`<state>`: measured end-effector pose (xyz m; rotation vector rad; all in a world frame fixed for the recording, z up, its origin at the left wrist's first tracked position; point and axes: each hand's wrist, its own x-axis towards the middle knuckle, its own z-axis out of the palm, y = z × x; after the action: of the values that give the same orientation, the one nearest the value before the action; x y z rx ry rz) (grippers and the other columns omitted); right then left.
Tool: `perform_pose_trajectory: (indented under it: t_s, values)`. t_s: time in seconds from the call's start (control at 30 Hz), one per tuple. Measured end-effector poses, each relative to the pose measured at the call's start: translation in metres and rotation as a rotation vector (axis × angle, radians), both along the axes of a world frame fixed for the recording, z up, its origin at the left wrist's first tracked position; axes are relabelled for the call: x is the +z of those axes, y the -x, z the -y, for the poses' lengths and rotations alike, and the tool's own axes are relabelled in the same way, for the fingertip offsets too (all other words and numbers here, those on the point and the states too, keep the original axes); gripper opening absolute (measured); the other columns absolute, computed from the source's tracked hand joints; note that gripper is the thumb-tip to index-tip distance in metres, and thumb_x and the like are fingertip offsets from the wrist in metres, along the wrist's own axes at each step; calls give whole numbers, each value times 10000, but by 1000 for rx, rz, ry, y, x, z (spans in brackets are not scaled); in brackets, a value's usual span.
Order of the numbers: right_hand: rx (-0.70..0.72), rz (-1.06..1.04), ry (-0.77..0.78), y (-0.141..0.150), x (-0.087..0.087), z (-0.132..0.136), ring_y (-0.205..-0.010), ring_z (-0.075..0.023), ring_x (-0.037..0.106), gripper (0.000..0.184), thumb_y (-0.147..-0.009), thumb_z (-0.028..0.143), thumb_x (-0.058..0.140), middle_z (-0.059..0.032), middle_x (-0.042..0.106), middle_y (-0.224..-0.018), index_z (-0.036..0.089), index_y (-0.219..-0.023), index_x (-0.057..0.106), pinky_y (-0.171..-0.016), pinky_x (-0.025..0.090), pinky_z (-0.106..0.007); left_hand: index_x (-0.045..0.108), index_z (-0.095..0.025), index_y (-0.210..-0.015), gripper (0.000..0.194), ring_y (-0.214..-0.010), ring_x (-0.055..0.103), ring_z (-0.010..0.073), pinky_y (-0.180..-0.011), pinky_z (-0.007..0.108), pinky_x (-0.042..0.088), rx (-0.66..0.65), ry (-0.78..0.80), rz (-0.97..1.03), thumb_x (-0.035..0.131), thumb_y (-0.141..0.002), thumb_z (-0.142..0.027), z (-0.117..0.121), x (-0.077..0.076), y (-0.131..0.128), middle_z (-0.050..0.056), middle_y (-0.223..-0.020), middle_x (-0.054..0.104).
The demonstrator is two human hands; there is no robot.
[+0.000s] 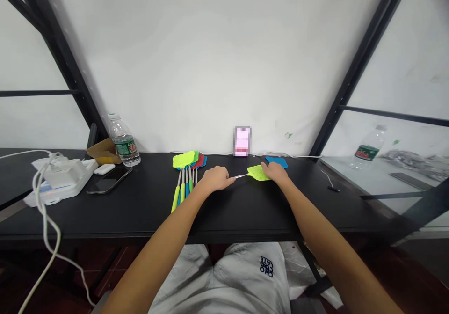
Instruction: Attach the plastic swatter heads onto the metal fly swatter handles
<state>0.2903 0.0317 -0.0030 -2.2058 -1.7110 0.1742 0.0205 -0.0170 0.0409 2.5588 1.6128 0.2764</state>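
Note:
Near the middle of the desk, a yellow-green fly swatter (258, 172) is stretched sideways between my hands. My left hand (216, 178) is closed around its handle end, and a thin metal shaft shows between that hand and the head. At the far edge of the perforated head, my right hand (275, 172) pinches it. A blue swatter head (277, 161) lies just behind my right hand; the rest of it is hidden. Left of my left hand, several fly swatters (184, 160) in yellow-green, green, red and blue lie overlapped, handles toward me.
A phone (242, 141) leans on the wall. On the left are a water bottle (123, 141), a dark phone (110, 180), a white earphone case (104, 169), a cardboard box (104, 151) and a power strip (66, 183) with cables. A short cable (333, 189) lies at right.

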Motion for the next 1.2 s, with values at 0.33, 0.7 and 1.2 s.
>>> perform_pose_trajectory:
  t_s: [0.33,0.7,1.2]
  values:
    - [39,36,-35,6,1,-1,-1039,-312,607,542,-982,479,277,-219,657,-1066,89,-1002,653,-849,432,-362,684,-198,-697,527,-752,651,246,-606,285,401,-27,-17,-9,394,-868,-604,1,-5,-4,109,-780,691]
    - [59,-118,-198,4,-4,-3,-832,-261,593,460,-951,549,291,-119,632,-865,181,-835,542,-695,410,-326,689,-188,-749,539,-776,653,242,-613,280,399,-28,-2,63,369,-897,-596,1,-8,-7,114,-793,692]
    - [130,-364,-352,12,2,7,-903,-269,603,407,-872,593,443,-108,659,-974,196,-908,523,-748,428,-329,676,-190,-707,555,-736,636,228,-582,275,349,-21,-13,112,371,-902,-610,-2,-8,-4,102,-743,675]
